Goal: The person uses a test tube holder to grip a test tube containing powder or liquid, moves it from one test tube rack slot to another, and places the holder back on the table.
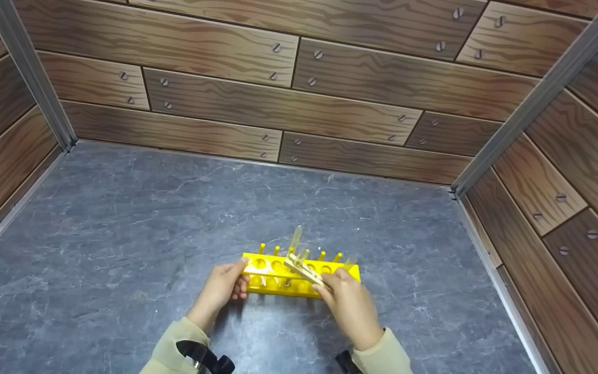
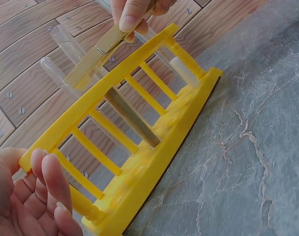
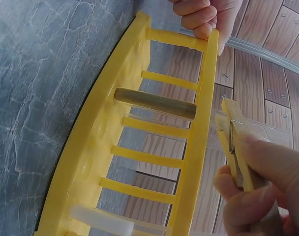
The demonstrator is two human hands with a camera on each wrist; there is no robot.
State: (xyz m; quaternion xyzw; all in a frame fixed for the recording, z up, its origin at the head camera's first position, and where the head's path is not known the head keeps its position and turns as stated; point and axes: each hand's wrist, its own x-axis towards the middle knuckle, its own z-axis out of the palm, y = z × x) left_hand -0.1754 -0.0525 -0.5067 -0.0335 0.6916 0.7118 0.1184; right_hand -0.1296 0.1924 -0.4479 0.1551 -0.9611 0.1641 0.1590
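Grey stone tabletop (image 1: 122, 234): my left hand (image 1: 221, 288) grips the yellow rack (image 1: 278, 285), right hand (image 1: 348, 306) pinches the wooden clamp (image 1: 304, 270) holding a clear tube (image 1: 296, 240) over a hole, I judge not yet seated.

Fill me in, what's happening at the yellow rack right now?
A person steadies a yellow test tube rack on the grey table, the left hand holding its left end. The right hand pinches a wooden clamp gripping a clear test tube tilted above the rack's top holes. Another tube with brownish contents already sits in the rack, and one with white contents near its right end.
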